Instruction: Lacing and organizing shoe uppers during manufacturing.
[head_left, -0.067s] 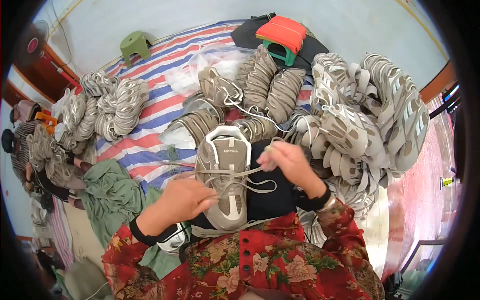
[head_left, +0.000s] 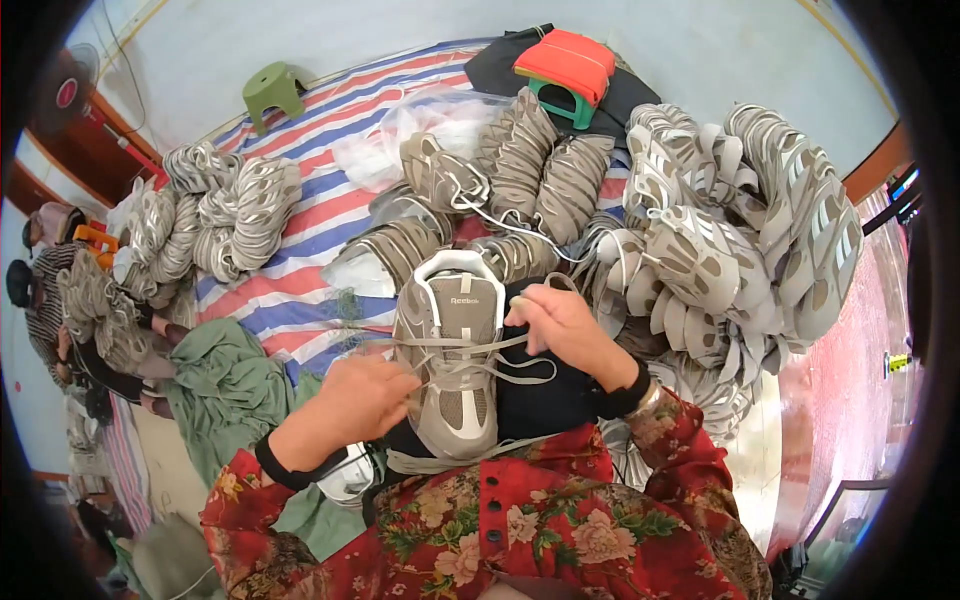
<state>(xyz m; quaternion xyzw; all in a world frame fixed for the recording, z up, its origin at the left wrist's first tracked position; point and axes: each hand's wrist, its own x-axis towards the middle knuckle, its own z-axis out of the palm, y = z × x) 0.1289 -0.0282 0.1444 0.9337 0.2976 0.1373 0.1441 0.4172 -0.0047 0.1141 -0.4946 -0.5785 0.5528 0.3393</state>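
Note:
A beige and brown sneaker (head_left: 457,405) lies on my dark-clad lap, its toe pointing toward me and its pale-lined collar away; its underside is hidden. Flat beige shoelaces (head_left: 470,347) cross over its tongue, and a loose loop sticks out on the right. Beside the toe on the left, my left hand (head_left: 352,402) is closed with its fingertips pinched by the lace; the motion smears it slightly. My right hand (head_left: 568,332) pinches the lace just right of the tongue, its fingers close to the shoe's edge.
Stacks of nested beige shoe uppers (head_left: 700,255) crowd the right, with more bundles (head_left: 245,215) at the left. A red-topped green stool (head_left: 565,70) and a green stool (head_left: 272,92) stand at the back. Green cloth (head_left: 230,390) lies left, near another person (head_left: 55,290).
My right hand's fingers have come down and inward toward the shoe. My left hand has shifted slightly left of the laces, and the loose loop stays on the right.

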